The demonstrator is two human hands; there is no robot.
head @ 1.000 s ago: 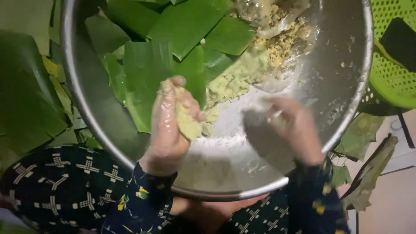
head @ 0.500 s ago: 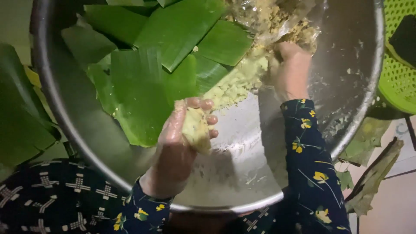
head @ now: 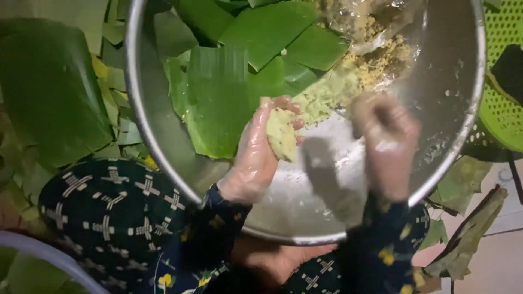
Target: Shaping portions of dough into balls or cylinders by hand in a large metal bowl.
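Left hand [head: 256, 158] cups a yellow filling lump [head: 281, 133] over the steel bowl [head: 163, 158]; right hand [head: 388, 144] is blurred, its grip unclear

Leaves [head: 256, 60] in the bowl [head: 163, 141], mash [head: 376, 60] right of them, basket [head: 501, 109] beyond.

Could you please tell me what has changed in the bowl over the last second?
The right hand reached up to the crumbly yellow filling at the bowl's far side, then drew back toward the near rim, blurred in motion. The left hand kept its grip on the pale dough lump. The metal bowl and banana leaves stayed put.
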